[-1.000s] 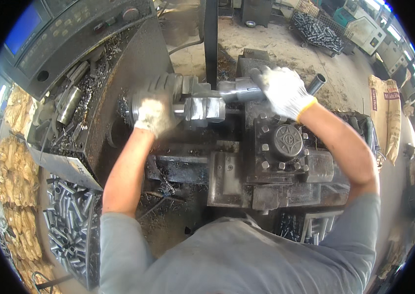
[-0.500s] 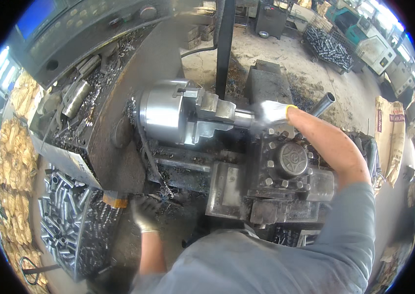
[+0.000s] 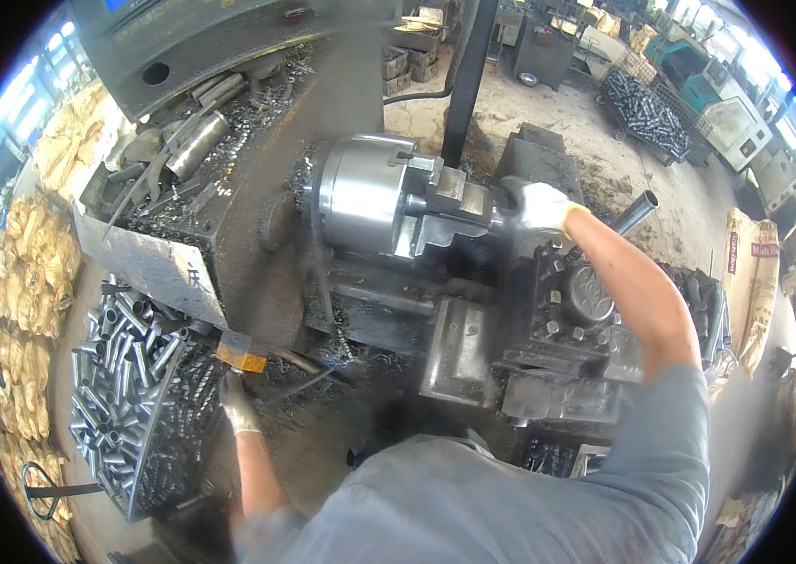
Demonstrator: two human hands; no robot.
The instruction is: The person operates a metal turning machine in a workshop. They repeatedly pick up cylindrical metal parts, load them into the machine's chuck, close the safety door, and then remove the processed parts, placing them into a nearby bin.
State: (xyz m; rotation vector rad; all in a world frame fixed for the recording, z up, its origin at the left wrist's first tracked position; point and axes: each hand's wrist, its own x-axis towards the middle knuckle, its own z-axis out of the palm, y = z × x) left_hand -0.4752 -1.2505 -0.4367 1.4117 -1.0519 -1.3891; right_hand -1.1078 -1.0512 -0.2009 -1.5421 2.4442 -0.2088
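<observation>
**Left hand off the chuck, right hand on its own at the tube**

Your right hand (image 3: 541, 206) is just right of the chuck (image 3: 365, 193), curled at the outer end of the tube (image 3: 497, 218). Your fingers hide that end, so can't tell if you're gripping it or just touching. Tube sits between the chuck's jaws and your glove, only a short bit showing.

Your left hand (image 3: 240, 406) was at the chuck a second ago; now it's well below-left of it, fingers up by the orange block (image 3: 242, 358). Contact and grip: can't tell. My read: only the right hand now minds the tube.

Farther out: tool post (image 3: 589, 293) below-right of the chuck, second tube (image 3: 636, 212) farther right past your wrist, tube pile (image 3: 120, 404) far below-left.
</observation>
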